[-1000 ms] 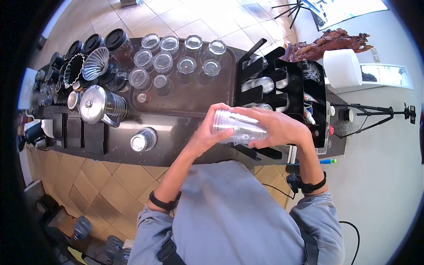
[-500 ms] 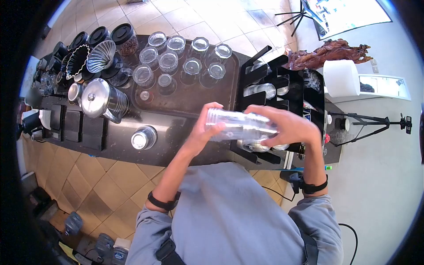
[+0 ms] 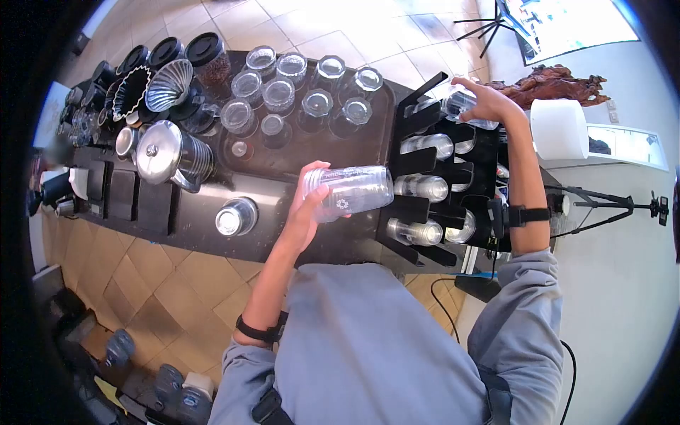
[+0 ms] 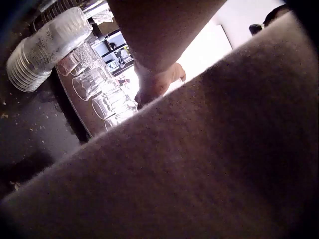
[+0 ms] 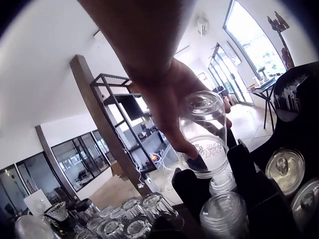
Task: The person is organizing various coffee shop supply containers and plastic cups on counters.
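Near the middle of the head view, the left hand (image 3: 301, 216) grips clear plastic cups (image 3: 358, 193) around their ridged rim end, lying sideways above the counter. At the far end of the black rack (image 3: 414, 157), the right hand (image 3: 490, 103) holds another clear cup (image 3: 460, 105). The right wrist view shows this right hand (image 5: 174, 99) with thumb and fingers around the printed cup (image 5: 203, 130), just above the rack's dark dividers. More clear cups (image 3: 425, 188) lie in the rack's slots. Skin fills much of the left wrist view, where the left hand's grip cannot be made out.
Several glasses (image 3: 278, 93) stand on a dark tray (image 3: 283, 166) left of the rack. A metal-lidded pot (image 3: 159, 152) and an upturned cup stack (image 3: 236, 217) are on the counter (image 3: 276, 227). A white cylinder (image 3: 558, 129) and carved wood (image 3: 556, 86) lie beyond the rack.
The right hand has left the cups between both hands and moved away to the rack's far end, holding a cup. The left hand has shifted slightly left, still gripping its cups.
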Available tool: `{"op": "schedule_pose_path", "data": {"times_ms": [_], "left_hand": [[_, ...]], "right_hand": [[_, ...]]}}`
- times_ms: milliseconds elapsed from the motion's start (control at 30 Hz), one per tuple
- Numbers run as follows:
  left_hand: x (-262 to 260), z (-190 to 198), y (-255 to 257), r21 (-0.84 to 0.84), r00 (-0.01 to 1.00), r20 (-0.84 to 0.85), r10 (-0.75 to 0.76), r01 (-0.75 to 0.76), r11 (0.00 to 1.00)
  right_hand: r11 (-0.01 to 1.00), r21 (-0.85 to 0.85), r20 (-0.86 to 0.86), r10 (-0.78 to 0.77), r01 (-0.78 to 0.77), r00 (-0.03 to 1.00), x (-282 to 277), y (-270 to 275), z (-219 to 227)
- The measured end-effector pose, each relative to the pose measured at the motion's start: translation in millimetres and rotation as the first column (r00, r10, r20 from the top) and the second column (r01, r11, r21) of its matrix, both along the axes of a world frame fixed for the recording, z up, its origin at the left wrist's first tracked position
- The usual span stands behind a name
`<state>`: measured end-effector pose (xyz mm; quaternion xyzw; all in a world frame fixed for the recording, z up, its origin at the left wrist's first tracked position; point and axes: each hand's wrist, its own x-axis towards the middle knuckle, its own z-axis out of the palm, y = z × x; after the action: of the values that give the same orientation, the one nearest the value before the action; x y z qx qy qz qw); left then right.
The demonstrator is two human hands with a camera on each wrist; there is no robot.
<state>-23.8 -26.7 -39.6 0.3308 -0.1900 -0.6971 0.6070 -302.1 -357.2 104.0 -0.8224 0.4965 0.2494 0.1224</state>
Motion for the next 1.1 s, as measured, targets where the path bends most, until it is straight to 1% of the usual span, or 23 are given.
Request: {"op": "schedule_pose_path", "data": {"times_ms": [33,100,133,200,233,300,367,400,433,500,533,567,633,700,767,800,833,900,933,1000,1100], "left_hand": [[0,0,3,0.014,1.000,0.009,0.006,-0.006,1.000],[1,-2,9,0.035,1.000,0.022,0.013,-0.013,0.999],[2,-3,11,0.037,1.000,0.026,0.015,-0.016,0.999],[2,-3,13,0.039,0.999,0.030,0.019,-0.020,0.999],[2,-2,14,0.043,1.000,0.024,0.017,-0.018,0.999],[2,-1,14,0.047,1.000,0.021,0.008,-0.009,0.999],[-1,-1,13,0.046,1.000,0.009,0.006,-0.006,0.999],[-3,-1,11,0.042,1.000,0.008,0.001,-0.002,0.999],[-5,0,9,0.045,1.000,0.000,-0.011,0.011,0.999],[-12,1,2,0.040,0.999,-0.011,-0.032,0.033,0.999],[-15,1,-2,0.027,0.997,-0.015,-0.081,0.082,0.996],[-19,2,-6,0.012,0.991,-0.017,-0.132,0.133,0.991],[-29,8,-14,-0.029,0.982,-0.039,-0.186,0.185,0.982],[-41,15,-20,-0.070,0.968,-0.058,-0.243,0.239,0.968],[-52,21,-24,-0.096,0.963,0.044,-0.266,0.269,0.958],[-58,20,-25,-0.066,0.949,0.082,-0.305,0.311,0.948],[-61,20,-27,-0.070,0.945,0.082,-0.317,0.323,0.944],[-66,22,-28,-0.101,0.914,0.153,-0.375,0.392,0.914],[-67,19,-28,-0.122,0.909,0.146,-0.390,0.408,0.905],[-69,22,-27,-0.122,0.902,0.155,-0.403,0.422,0.898],[-70,22,-25,-0.131,0.899,0.186,-0.395,0.421,0.897]], "right_hand": [[1.000,0.013,0.002,0.005,-0.005,1.000,8,-2,-5],[0.993,0.097,-0.132,-0.052,0.065,0.990,27,-5,-9],[0.993,0.099,-0.178,-0.041,0.059,0.983,37,0,-7],[0.990,0.137,-0.195,-0.014,0.042,0.981,27,-22,-33],[0.985,0.171,-0.214,0.008,0.029,0.977,28,-24,-38],[0.990,0.142,-0.177,0.005,0.021,0.984,16,-23,-38],[1.000,0.025,-0.052,0.019,-0.017,0.998,-2,-21,-30],[0.993,-0.079,0.036,0.092,-0.089,0.995,-17,-17,-28],[0.993,-0.082,0.035,0.086,-0.083,0.996,-15,-4,-16],[0.988,-0.101,0.176,-0.101,0.120,0.979,-10,27,16],[0.995,-0.056,0.335,-0.058,0.081,0.940,-6,54,30],[0.999,-0.022,0.488,-0.021,0.036,0.873,1,85,41],[0.967,0.254,0.566,-0.122,-0.031,0.815,22,142,55],[0.926,0.361,0.527,-0.108,-0.107,0.843,32,187,48],[0.925,0.309,0.634,-0.027,-0.222,0.773,32,217,27],[0.928,0.337,0.500,-0.036,-0.157,0.866,33,226,29],[0.938,0.322,0.428,-0.027,-0.125,0.903,27,232,21],[0.951,0.296,0.465,-0.061,-0.090,0.883,19,241,16],[0.952,0.295,0.465,-0.068,-0.082,0.882,15,243,13],[0.961,0.260,0.553,-0.071,-0.091,0.830,7,247,7],[0.964,0.258,0.567,-0.091,-0.071,0.819,9,250,4]]}}
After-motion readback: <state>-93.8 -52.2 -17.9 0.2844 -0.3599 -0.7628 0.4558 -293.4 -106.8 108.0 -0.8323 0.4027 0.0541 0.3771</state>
